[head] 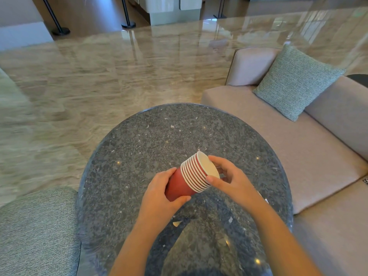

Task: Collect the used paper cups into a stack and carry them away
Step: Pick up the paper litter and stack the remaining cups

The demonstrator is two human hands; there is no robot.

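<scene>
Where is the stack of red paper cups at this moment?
In the head view, the stack of red paper cups is held tilted above the round stone table, between the left hand and right hand.

A round table occupies the near centre of the scene. Above its near half, a stack of paper cups is held tilted, open end toward the far right, clear of the tabletop. The left hand grips the stack's base end from the near left; the right hand closes on the rim end from the right. A sofa runs along the table's right side, with a cushion propped against its backrest at the far end. An upholstered seat sits near left, just beside the table. Open floor extends beyond the table, with two stanchion posts at the far left edge.
</scene>
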